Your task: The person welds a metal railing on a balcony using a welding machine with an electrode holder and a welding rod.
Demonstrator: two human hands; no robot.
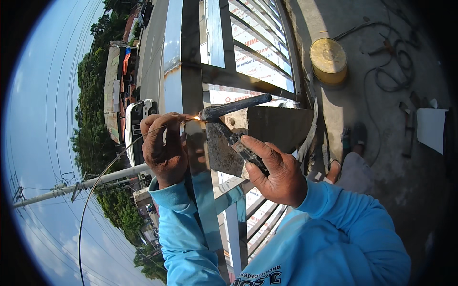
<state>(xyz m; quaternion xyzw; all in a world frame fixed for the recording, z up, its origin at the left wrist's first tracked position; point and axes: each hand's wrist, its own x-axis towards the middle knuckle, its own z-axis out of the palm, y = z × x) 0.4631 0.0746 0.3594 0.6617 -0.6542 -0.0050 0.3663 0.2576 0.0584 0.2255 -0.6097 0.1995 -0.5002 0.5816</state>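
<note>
My left hand (164,152) pinches a long thin filler rod (96,186), which bows down to the lower left. The rod's tip meets a small bright orange glow on a shiny metal tube (196,159) of a railing. In my right hand (279,174) is a black TIG torch (238,106), its fingers wrapped round the handle. The torch head, with its long back cap pointing right, lies at the glow, close to the tube. Its nozzle tip is partly lost in the brightness. My left wrist is beside the tube.
A concrete post (281,136) stands just right of the tube, with railing bars (260,59) beyond. On the floor at right are a yellow bucket (328,61), coiled cable (398,71) and a white sheet (431,128). A street with a white vehicle (135,126) lies beyond, at left.
</note>
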